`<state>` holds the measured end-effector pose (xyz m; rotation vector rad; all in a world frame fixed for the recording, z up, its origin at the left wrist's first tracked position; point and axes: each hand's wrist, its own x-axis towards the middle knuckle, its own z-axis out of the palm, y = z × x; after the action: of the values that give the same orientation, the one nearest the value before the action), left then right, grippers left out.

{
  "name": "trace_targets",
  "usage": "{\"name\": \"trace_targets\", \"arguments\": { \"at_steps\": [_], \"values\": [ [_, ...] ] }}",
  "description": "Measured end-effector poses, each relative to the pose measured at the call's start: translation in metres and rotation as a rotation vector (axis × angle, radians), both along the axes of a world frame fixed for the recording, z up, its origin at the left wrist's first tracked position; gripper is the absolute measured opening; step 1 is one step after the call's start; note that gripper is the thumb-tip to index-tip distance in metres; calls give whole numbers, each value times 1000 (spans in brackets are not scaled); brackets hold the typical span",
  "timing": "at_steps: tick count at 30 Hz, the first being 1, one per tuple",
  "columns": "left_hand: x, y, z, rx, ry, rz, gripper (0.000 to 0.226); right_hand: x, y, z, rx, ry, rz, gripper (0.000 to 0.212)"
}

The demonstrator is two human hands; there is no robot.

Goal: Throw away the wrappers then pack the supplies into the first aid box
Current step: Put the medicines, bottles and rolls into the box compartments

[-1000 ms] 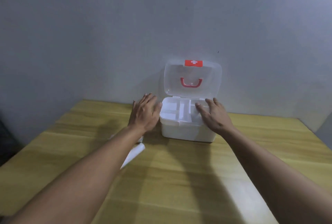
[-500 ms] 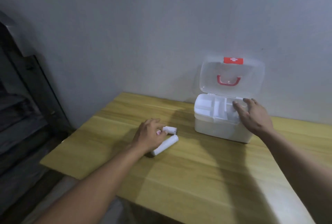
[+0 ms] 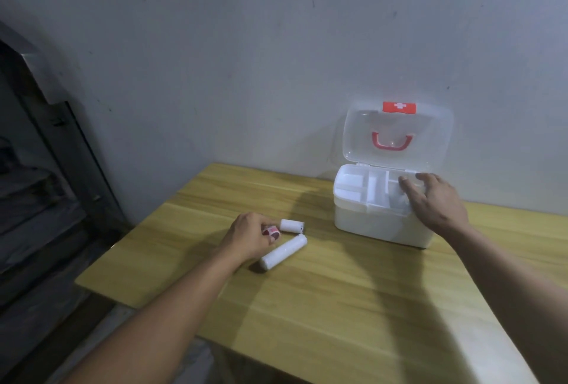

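Note:
A white first aid box (image 3: 378,223) stands open at the back of the wooden table (image 3: 338,306), its clear lid (image 3: 399,137) with a red handle upright against the wall. My right hand (image 3: 430,202) rests on the right edge of the divided tray inside it. My left hand (image 3: 249,237) pinches a small red-and-white item (image 3: 272,231), apparently a roll. Just right of it lie a short white bandage roll (image 3: 292,226) and a longer white roll (image 3: 284,251), both on the tabletop.
A grey wall (image 3: 276,60) runs behind the table. Dark shelving or a doorway (image 3: 46,183) stands to the left, beyond the table's left edge. The floor shows below the near left corner.
My left hand left the box's side, came down to the rolls and closed on the small red-and-white item. My view swung left. My right hand stayed on the box.

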<state>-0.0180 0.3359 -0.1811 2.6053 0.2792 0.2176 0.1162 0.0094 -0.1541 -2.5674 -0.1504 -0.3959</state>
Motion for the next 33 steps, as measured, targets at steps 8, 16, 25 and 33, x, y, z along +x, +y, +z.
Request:
{"name": "trace_targets", "arguments": {
  "at_steps": [8, 16, 25, 33],
  "values": [
    [1, 1, 9, -32, -71, 73, 26, -1, 1, -1, 19, 16, -15, 70],
    [48, -66, 75, -320, -231, -110, 32, -4, 4, -1, 32, 3, -32, 70],
    [93, -116, 73, -187, -88, -240, 25, -5, 4, -1, 30, -16, -35, 65],
    [108, -115, 61, 14, -35, -261, 27, -8, 4, 1, 40, -15, -48, 63]
  ]
}}
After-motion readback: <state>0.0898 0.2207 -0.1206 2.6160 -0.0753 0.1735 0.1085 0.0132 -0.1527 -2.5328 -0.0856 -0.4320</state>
